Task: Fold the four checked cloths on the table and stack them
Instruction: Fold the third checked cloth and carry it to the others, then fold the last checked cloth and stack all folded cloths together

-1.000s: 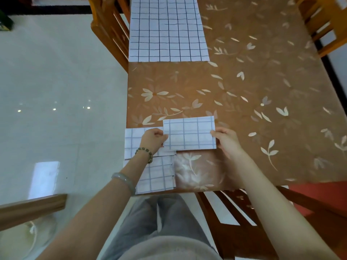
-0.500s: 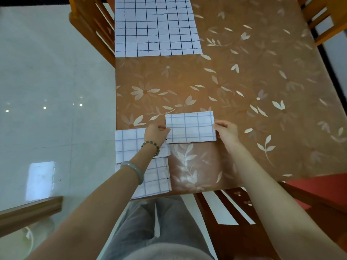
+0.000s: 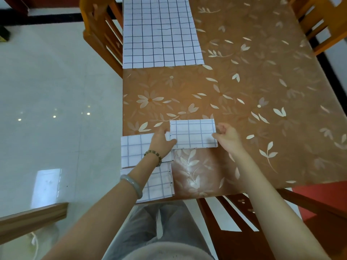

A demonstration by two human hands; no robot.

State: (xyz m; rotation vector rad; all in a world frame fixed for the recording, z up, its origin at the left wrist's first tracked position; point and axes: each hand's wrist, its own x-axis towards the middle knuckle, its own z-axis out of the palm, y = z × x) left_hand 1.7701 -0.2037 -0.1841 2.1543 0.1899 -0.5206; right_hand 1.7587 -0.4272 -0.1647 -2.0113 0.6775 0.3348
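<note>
The left hand [image 3: 163, 140] pinches the left edge of the folded cloth [image 3: 194, 133], which lies flat near the table's [image 3: 244, 87] front. The right hand [image 3: 228, 136], fingers curled, has its thumb at the right edge, but whether it grips cannot be told. Just left lie a second folded cloth [image 3: 134, 150] and a third folded cloth [image 3: 160, 184] under the forearm. The unfolded cloth [image 3: 159, 32] lies far off.
</note>
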